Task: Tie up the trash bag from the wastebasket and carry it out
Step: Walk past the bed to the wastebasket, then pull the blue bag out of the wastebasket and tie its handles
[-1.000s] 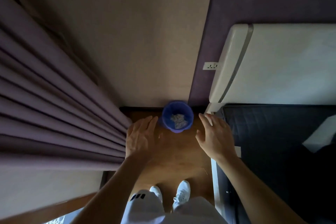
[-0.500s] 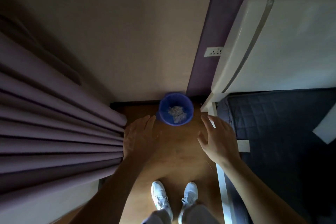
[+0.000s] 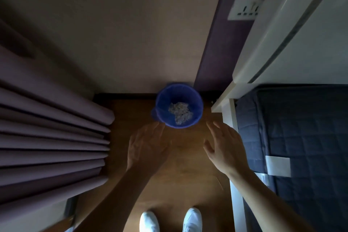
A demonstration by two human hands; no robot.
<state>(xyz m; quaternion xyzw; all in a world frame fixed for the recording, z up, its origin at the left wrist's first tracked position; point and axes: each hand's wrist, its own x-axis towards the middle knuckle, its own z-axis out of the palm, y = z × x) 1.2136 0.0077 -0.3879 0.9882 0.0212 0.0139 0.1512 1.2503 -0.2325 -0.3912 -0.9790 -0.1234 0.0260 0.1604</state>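
Observation:
A small round wastebasket lined with a blue trash bag (image 3: 163,100) stands on the wooden floor against the far wall. Crumpled pale paper (image 3: 179,112) lies at its bottom. My left hand (image 3: 146,145) is stretched out flat, fingers apart, with its fingertips just short of the basket's near left rim. My right hand (image 3: 224,147) is open too, to the right of the basket and a little nearer to me, not touching it. Neither hand holds anything.
Pleated purple curtains (image 3: 52,133) close in the left side. A bed with a dark quilted cover (image 3: 301,147) and white frame (image 3: 228,118) borders the right. A wall socket (image 3: 243,9) sits above. My white shoes (image 3: 169,220) stand on the narrow wooden floor strip.
The view has closed in on the basket, which now looks larger. Both hands have stayed open and reached a little further toward it.

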